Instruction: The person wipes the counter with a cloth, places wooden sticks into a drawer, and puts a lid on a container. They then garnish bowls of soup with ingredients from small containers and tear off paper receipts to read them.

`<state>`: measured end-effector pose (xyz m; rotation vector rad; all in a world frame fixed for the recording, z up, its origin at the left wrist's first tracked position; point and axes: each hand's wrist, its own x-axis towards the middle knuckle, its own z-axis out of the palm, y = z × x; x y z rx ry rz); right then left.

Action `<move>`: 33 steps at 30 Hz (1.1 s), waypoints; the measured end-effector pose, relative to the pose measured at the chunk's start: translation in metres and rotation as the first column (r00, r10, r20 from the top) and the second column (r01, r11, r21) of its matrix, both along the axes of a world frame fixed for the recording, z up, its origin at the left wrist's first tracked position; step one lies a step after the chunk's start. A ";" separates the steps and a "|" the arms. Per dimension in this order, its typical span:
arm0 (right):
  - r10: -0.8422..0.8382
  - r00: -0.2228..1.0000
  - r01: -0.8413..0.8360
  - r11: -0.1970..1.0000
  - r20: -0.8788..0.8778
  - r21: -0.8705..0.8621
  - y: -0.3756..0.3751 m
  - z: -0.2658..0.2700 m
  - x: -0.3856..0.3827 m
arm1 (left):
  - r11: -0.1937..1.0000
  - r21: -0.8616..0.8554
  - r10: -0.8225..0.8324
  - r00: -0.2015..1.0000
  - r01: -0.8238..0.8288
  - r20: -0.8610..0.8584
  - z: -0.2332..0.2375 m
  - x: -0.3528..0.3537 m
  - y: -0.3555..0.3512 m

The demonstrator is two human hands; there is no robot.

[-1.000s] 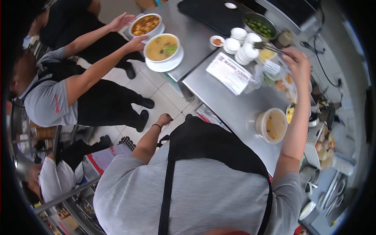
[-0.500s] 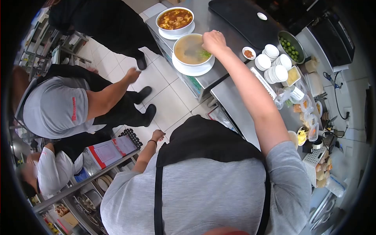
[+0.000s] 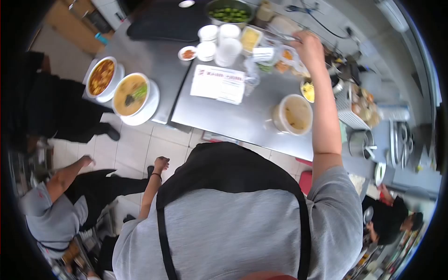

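My right hand (image 3: 309,47) reaches over the far side of the steel counter, above bagged ingredients. Its fingers are curled closed, and a thin greyish thing seems to project from them, too blurred to name. Beside it are an open bag of orange pieces (image 3: 287,55) and a small bowl of yellow strips (image 3: 308,91). My left hand (image 3: 161,164), with a dark band at the wrist, hangs low at my side, fingers curled in and nothing visible in them. Off to the left, a bowl of pale soup (image 3: 125,103) with green and dark garnish rests on a white plate (image 3: 148,111).
A bowl of red-brown stew (image 3: 101,78) stands behind the soup. Printed paper (image 3: 217,84), stacked white cups (image 3: 227,50), green fruit in a metal bowl (image 3: 229,15) and a tub of cloudy liquid (image 3: 293,115) are on the counter. Co-workers stand left and lower right.
My right hand has left the soup bowl's rim and moved right to the bagged ingredients. The view has turned right, and dark garnish now shows beside the green in the soup.
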<state>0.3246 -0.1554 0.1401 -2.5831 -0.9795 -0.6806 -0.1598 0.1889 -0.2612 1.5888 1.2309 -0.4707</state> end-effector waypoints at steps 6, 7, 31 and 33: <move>-0.278 0.948 0.319 0.848 0.157 -0.424 -0.169 -0.061 0.016 | 0.984 -0.013 -0.173 0.981 0.175 0.087 -0.004 0.056 -0.026; -0.240 0.956 0.291 0.843 0.169 -0.452 -0.179 -0.070 0.013 | 0.975 -0.007 -0.221 0.970 0.222 0.104 -0.004 0.060 -0.031; -0.062 0.980 0.111 0.959 0.190 -0.259 -0.211 -0.036 0.002 | 0.919 0.165 -0.357 0.933 0.358 -0.036 0.033 0.062 -0.069; -0.036 0.969 0.099 0.964 0.244 -0.249 -0.194 -0.012 -0.003 | 0.913 0.203 -0.359 0.933 0.353 -0.011 0.027 0.064 -0.065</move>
